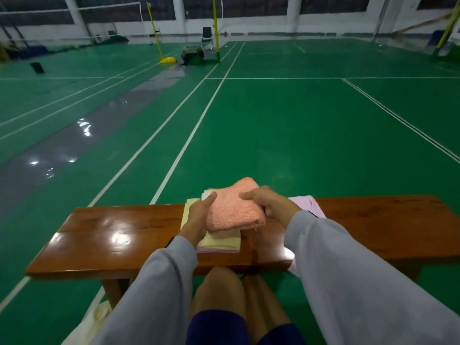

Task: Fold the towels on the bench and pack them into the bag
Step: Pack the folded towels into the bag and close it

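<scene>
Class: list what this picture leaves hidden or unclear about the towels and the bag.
Head view:
Pink towel: right hand and right sleeve partly cover it; fold unclear.
Cream bag: left sleeve and bottom edge hide it; opening unseen.
Stack under orange towel: left hand covers it; count unclear.

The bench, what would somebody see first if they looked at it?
The fluffy orange towel, gripped by the left hand and the right hand, at the middle of the shiny brown bench. Right under it lies a folded yellow towel, and a pink towel peeks out beside the right hand. Bright green court floor spreads behind.
</scene>
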The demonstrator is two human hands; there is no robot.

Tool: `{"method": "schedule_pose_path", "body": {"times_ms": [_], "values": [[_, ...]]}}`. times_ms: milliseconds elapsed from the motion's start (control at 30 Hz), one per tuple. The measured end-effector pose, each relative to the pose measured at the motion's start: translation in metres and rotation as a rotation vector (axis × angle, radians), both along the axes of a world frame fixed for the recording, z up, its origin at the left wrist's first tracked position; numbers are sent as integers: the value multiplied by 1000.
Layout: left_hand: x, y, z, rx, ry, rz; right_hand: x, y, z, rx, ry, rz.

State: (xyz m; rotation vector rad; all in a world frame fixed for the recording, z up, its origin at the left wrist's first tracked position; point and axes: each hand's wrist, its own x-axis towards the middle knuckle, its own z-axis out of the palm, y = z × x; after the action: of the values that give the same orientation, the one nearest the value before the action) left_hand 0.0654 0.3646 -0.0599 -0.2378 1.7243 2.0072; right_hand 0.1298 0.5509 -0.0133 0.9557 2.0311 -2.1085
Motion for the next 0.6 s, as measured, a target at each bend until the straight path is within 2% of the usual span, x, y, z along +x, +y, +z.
{"method": "schedule_pose_path", "body": {"times_ms": [133, 200, 300, 500, 600], "values": [[-12, -22, 19, -170, 307, -48, -17, -19, -10, -47, 60, -64], [-17, -32, 8, -401, 406, -54, -28, -26, -50, 78, -8, -53], [-20, -49, -27, -763, 399, -93, -19, -48, -89, 268, -108, 99], [-17, -49, -23, -948, 516, -224, -13, -53, -58, 619, -166, 174], [-18, -46, -18, -944, 598, -193, -7, -50, -40, 955, -174, 379]]}}
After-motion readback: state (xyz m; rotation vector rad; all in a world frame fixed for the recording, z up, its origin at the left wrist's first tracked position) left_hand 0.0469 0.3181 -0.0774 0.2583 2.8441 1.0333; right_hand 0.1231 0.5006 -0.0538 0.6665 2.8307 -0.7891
